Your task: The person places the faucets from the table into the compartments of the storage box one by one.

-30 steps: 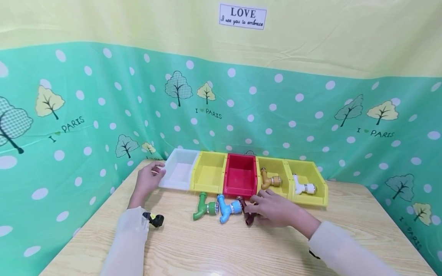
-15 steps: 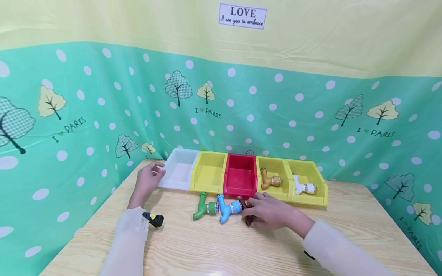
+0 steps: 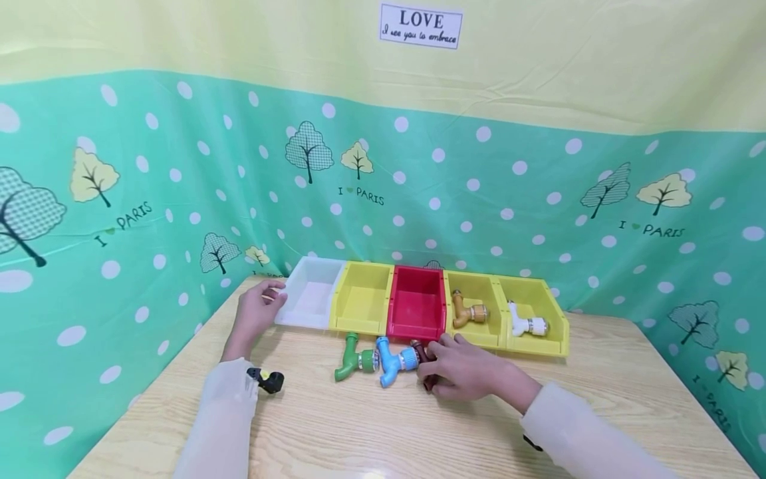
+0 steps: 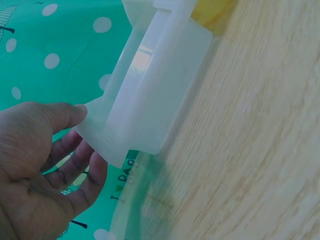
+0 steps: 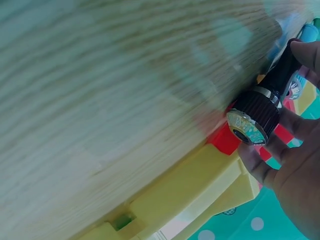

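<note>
Right wrist, dark tap [image 5: 257, 106], seemingly maroon

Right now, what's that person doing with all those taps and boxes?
A person's right hand grips a dark red tap in front of a row of bins, and the left hand pinches the edge of the white bin. A green tap and a blue tap lie on the table nearby. An orange tap and a white tap each lie in a yellow bin on the right.
</note>
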Action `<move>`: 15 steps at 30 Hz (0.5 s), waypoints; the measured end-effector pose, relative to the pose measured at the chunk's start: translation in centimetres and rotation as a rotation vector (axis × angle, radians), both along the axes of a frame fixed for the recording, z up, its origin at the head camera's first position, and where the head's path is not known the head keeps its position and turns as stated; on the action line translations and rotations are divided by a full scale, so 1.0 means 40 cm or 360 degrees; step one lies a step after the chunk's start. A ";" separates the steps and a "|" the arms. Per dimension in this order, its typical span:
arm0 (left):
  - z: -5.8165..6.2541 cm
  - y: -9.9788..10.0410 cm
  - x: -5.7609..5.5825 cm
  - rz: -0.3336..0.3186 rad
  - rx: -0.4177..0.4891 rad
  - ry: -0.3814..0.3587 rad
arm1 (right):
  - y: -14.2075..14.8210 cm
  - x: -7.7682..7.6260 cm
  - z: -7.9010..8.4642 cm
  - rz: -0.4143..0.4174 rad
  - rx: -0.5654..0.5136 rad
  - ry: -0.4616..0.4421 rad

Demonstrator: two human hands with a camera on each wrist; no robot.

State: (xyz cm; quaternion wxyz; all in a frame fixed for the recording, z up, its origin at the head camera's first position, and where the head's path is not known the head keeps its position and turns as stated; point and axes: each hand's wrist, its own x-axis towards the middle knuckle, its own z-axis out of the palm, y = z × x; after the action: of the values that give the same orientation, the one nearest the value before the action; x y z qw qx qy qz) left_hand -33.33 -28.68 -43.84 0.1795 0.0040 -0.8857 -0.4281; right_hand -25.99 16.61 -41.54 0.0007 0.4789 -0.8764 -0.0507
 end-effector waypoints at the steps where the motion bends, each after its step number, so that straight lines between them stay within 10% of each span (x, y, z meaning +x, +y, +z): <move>1: 0.000 0.001 0.000 0.0002 0.0003 -0.0002 | 0.000 0.001 0.000 0.0002 0.0002 0.0010; 15: 0.003 -0.002 0.003 -0.0009 -0.0008 0.0000 | 0.016 0.032 0.023 0.0037 -0.0004 0.0052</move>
State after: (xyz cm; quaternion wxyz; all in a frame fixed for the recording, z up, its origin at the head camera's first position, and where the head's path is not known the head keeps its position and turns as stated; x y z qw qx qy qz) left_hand -33.19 -28.74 -43.72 0.1783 0.0010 -0.8868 -0.4264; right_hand -24.73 17.26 -40.63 0.0162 0.4883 -0.8706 -0.0574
